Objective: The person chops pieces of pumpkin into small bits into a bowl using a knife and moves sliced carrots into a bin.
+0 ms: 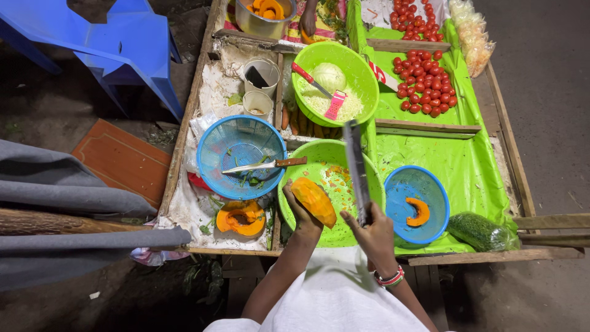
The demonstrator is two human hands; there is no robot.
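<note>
**Head view: pumpkin wedge and long knife held over a green bowl**

Head camera looks straight down on a wooden counter [184, 132] lined with white and bright green plastic sheeting.

Packages: at the far right edge lies a clear bag of pale yellowish pieces [472, 34]; at the near right corner, a clear bag of dark green chopped leaves [480, 231] rests on the green sheet.

Containers: the near green bowl [326, 161] holds scattered orange scraps. Just right of it, a blue bowl [415, 184] holds one curved orange pumpkin slice [420, 211]. Left of it, a blue mesh basket [236, 144] holds a few green bits, with a wooden-handled knife [264, 165] lying across its rim. Farther back, a second green bowl [362, 77] holds half a cabbage, shredded cabbage and a red-handled grater. Two white cups [261, 86] stand to its left, and a metal pot [261, 23] of pumpkin pieces sits at the top, where another person's hand [308, 18] shows. Loose red tomatoes [427, 83] lie heaped on the green sheet. A hollowed pumpkin piece [241, 217] lies near the front-left edge.

The left hand [301, 215] is closed around an orange pumpkin wedge [314, 200], holding it over the near green bowl. The right hand [373, 232] grips the handle of a long-bladed knife [356, 166], the blade pointing away above the bowl's right rim.
</note>
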